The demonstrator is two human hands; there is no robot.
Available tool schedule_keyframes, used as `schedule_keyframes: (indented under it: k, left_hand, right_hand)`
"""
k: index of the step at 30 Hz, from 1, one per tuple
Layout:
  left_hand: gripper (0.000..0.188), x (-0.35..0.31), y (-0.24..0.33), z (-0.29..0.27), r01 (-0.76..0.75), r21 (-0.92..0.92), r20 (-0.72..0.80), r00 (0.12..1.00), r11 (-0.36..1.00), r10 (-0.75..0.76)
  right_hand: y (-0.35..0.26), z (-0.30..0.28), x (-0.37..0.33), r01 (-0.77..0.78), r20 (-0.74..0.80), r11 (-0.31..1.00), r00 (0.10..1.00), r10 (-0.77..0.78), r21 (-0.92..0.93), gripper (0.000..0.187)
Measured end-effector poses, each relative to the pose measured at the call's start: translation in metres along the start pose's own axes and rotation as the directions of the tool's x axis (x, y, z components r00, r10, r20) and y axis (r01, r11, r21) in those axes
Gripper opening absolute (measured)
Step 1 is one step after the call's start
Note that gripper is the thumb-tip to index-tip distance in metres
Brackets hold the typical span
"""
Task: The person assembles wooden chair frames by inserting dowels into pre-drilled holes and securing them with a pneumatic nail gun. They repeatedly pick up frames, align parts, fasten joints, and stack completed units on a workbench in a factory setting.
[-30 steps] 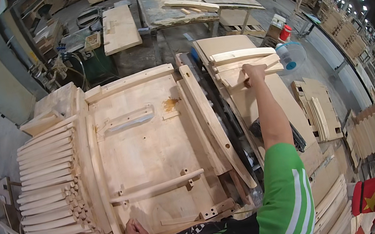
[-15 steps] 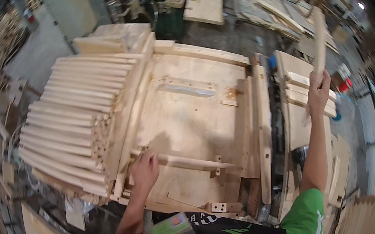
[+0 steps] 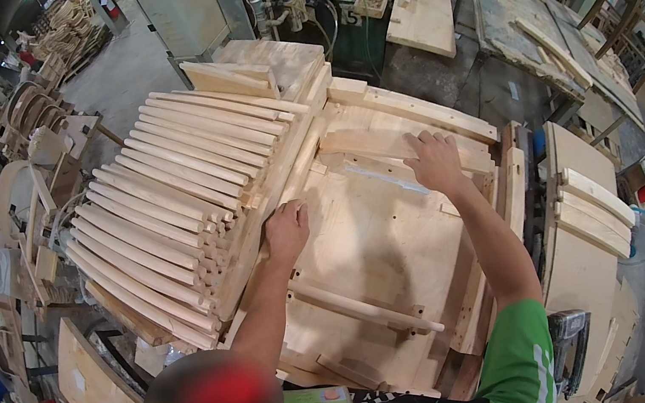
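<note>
My right hand (image 3: 434, 160) grips a curved wooden slat (image 3: 360, 143) that lies across the far part of a wooden assembly frame. My left hand (image 3: 288, 231), its fingers curled, rests at the frame's left side; whatever it may hold is hidden. Below my hands, a round wooden rod (image 3: 363, 307) spans the near part of the frame, between small drilled blocks. The frame's plywood base (image 3: 363, 233) shows between my arms.
Left of the frame lies a stack of long turned wooden rods (image 3: 162, 173). Curved slats (image 3: 592, 210) sit on a board at the right. Beyond are a green machine (image 3: 345, 38) and a bench (image 3: 522, 37) with loose wood.
My right hand has brought the curved slat from the right, where it was held up, down across the far part of the frame. My left hand has moved farther up the frame's left side.
</note>
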State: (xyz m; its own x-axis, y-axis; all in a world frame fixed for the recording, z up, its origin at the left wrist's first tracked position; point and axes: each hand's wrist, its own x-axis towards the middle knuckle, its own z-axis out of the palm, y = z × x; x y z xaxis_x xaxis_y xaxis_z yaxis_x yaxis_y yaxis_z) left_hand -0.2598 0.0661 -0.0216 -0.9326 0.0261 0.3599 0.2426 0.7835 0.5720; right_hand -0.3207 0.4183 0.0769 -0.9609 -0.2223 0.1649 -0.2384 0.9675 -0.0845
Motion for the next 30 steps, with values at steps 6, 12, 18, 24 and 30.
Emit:
schedule_keyframes:
  k: [6, 12, 18, 24, 30]
  left_hand:
    - [0.013, 0.001, 0.003, -0.007, 0.027, -0.100, -0.004, 1.000, 0.995, -0.027]
    - [0.012, 0.001, 0.001, -0.004, 0.023, -0.106, -0.010, 1.000, 0.994, -0.024]
    - [0.011, -0.001, 0.003, 0.000, 0.009, -0.100, -0.027, 1.000, 0.995, -0.012]
    - [0.010, 0.006, 0.010, -0.001, -0.068, -0.073, -0.060, 0.996, 0.995, 0.064]
    - [0.011, 0.003, 0.006, -0.001, -0.061, -0.068, -0.037, 0.998, 0.996, 0.058]
  right_hand:
    - [-0.001, 0.014, 0.019, -0.014, 0.053, 1.000, 0.999, 0.013, 0.024, 0.051]
    - [0.004, 0.024, 0.013, -0.058, 0.055, 0.984, 0.997, 0.049, 0.167, 0.051]
    - [0.007, 0.058, 0.003, -0.112, -0.060, 0.952, 0.989, 0.135, 0.286, 0.043]
    - [-0.001, 0.095, 0.009, -0.140, -0.108, 0.900, 0.974, 0.201, 0.412, 0.025]
    - [-0.025, 0.084, 0.000, -0.213, -0.059, 0.962, 0.972, 0.226, 0.169, 0.046]
